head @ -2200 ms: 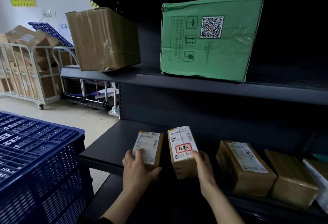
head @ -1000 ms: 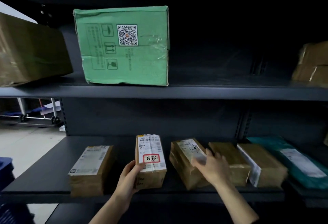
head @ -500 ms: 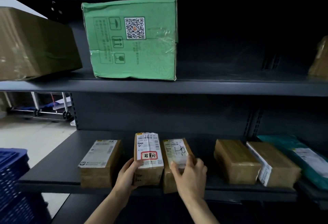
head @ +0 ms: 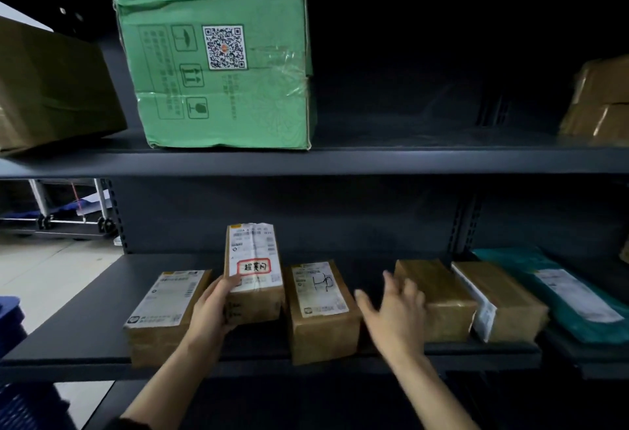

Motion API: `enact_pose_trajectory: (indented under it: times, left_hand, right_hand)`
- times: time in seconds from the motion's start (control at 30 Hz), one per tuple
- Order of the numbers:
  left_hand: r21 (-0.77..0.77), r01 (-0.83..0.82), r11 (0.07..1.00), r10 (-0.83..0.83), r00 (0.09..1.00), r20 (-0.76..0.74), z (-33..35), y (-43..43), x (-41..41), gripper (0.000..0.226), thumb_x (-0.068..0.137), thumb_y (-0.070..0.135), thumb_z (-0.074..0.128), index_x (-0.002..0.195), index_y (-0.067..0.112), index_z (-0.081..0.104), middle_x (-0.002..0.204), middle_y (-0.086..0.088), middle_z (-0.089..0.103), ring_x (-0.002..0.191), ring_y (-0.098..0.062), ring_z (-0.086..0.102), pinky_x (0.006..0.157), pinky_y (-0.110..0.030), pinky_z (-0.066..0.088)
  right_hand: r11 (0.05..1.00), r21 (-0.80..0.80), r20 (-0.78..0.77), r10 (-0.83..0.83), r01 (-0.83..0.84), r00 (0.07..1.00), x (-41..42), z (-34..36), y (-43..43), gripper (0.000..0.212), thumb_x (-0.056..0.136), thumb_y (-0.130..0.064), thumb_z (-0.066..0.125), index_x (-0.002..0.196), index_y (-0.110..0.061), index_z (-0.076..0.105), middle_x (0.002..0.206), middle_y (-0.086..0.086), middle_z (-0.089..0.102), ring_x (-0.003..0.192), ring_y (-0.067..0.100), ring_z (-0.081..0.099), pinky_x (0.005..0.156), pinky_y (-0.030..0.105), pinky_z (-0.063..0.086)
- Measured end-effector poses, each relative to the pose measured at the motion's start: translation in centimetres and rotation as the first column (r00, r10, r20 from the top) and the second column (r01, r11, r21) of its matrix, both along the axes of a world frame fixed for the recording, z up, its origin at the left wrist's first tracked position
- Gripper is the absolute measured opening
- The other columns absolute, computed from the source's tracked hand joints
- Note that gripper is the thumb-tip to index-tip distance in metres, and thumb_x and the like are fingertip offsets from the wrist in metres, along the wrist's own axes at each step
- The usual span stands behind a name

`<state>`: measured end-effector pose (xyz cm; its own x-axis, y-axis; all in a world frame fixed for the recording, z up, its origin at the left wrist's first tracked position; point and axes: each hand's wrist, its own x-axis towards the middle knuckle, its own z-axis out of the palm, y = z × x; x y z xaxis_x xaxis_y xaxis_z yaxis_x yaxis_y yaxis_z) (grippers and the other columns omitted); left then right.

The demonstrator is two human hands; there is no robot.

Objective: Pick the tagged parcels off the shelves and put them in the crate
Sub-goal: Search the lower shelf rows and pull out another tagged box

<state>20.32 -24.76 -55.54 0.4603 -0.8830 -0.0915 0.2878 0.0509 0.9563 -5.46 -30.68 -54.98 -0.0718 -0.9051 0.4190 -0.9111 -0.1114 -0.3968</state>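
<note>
A small brown parcel with a red-framed tag stands tilted up on the lower shelf. My left hand grips its left side and front. To its left lies a brown parcel with a white label. To its right lies another labelled brown parcel. My right hand hovers open and blurred between that parcel and a plain brown parcel, holding nothing. The blue crate shows only at the left edge.
Further right on the lower shelf lie a brown parcel with a side label and a teal mailer bag. The upper shelf carries a green box, a large brown box and stacked brown boxes. A wheeled cart stands behind.
My right hand let go of the labelled parcel beside the tagged one and moved right toward the plain parcel. The tagged parcel is raised a little in my left hand.
</note>
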Motion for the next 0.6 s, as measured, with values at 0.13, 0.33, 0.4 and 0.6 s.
enact_pose_trajectory:
  times: [0.13, 0.33, 0.4, 0.6]
  left_hand:
    - [-0.073, 0.069, 0.995, -0.068, 0.998, 0.015, 2.6, -1.1, -1.4, 0.028, 0.085, 0.034, 0.062, 0.11, 0.023, 0.064, 0.098, -0.002, 0.076, 0.098, -0.022, 0.068, 0.073, -0.035, 0.053]
    - [-0.099, 0.118, 0.988, -0.111, 0.991, 0.081, 4.8, -2.2, -4.3, 0.023, 0.083, 0.032, 0.064, 0.105, 0.025, 0.065, 0.097, -0.002, 0.075, 0.099, -0.022, 0.067, 0.072, -0.035, 0.052]
    - [-0.09, 0.102, 0.991, -0.096, 0.993, 0.073, 5.2, -2.4, -4.1, 0.023, 0.083, 0.032, 0.064, 0.105, 0.025, 0.064, 0.101, -0.004, 0.073, 0.1, -0.024, 0.066, 0.073, -0.035, 0.052]
    - [-0.051, 0.101, 0.994, -0.099, 0.994, 0.045, 4.6, -2.2, -3.8, 0.04, 0.082, 0.035, 0.064, 0.118, 0.017, 0.061, 0.111, -0.011, 0.07, 0.106, -0.029, 0.063, 0.087, -0.044, 0.052]
  right_hand:
    - [0.972, 0.118, -0.172, -0.182, 0.204, 0.968, -6.6, 1.3, -2.4, 0.063, 0.087, -0.056, 0.045, 0.138, -0.02, 0.039, 0.139, 0.014, 0.04, 0.126, 0.032, 0.038, 0.1, 0.039, 0.037]
    - [0.904, 0.406, -0.136, -0.083, 0.132, 0.987, -9.1, 0.8, -3.5, 0.078, 0.08, -0.069, 0.043, 0.145, -0.031, 0.022, 0.149, 0.018, 0.023, 0.135, 0.037, 0.026, 0.109, 0.043, 0.027]
    - [0.924, 0.379, -0.043, -0.045, 0.058, 0.998, -8.6, 0.4, -3.1, 0.079, 0.077, -0.065, 0.053, 0.144, -0.032, 0.025, 0.146, 0.018, 0.026, 0.131, 0.037, 0.031, 0.103, 0.041, 0.036]
    - [0.869, 0.366, 0.891, -0.225, -0.333, 0.394, -8.0, 0.4, -2.7, 0.044, 0.084, -0.047, 0.056, 0.12, -0.023, 0.049, 0.112, 0.001, 0.051, 0.097, 0.021, 0.052, 0.089, 0.04, 0.043]
